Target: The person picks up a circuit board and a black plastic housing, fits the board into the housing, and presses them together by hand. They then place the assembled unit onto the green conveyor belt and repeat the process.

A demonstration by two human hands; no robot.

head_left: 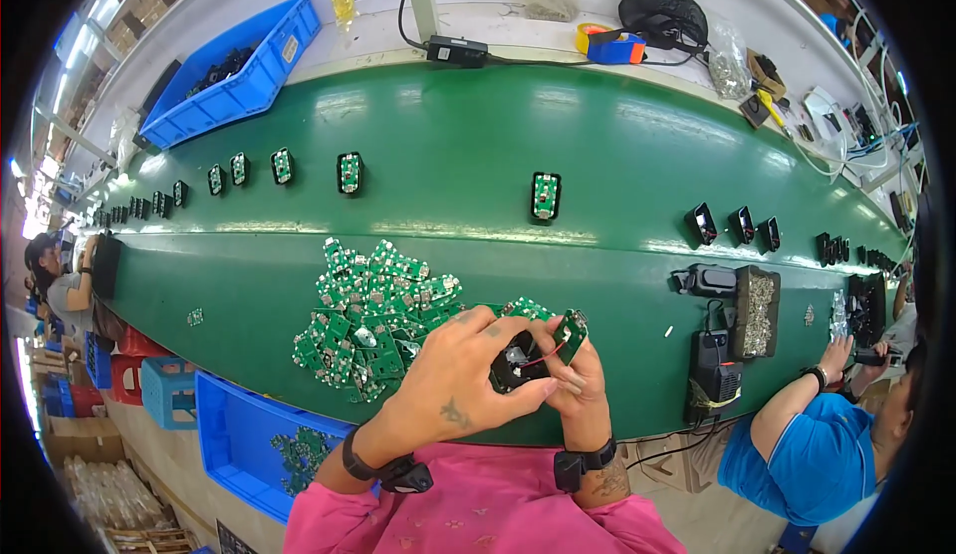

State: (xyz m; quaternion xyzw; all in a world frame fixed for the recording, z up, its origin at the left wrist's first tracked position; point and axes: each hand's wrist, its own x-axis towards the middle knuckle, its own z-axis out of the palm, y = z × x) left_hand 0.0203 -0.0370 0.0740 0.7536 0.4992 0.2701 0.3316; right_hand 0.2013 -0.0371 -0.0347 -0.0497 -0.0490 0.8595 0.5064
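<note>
My left hand (466, 375) is closed round a small black plastic housing (518, 365), its open side facing up. Between the fingers of my right hand (580, 380) is a green circuit board (571, 336), tilted on edge just right of the housing. A red wire (543, 358) runs from inside the housing toward the board. Left of my hands lies a loose heap of green circuit boards (368, 305), its right end partly hidden behind my fingers.
Housings with boards fitted, like this one (546, 197), stand along the green belt (448, 156); empty black housings (703, 223) are to the right. A blue crate (229, 464) is below the left edge. A black tool (712, 365) and a parts tray (755, 310) lie right, near a co-worker (812, 444).
</note>
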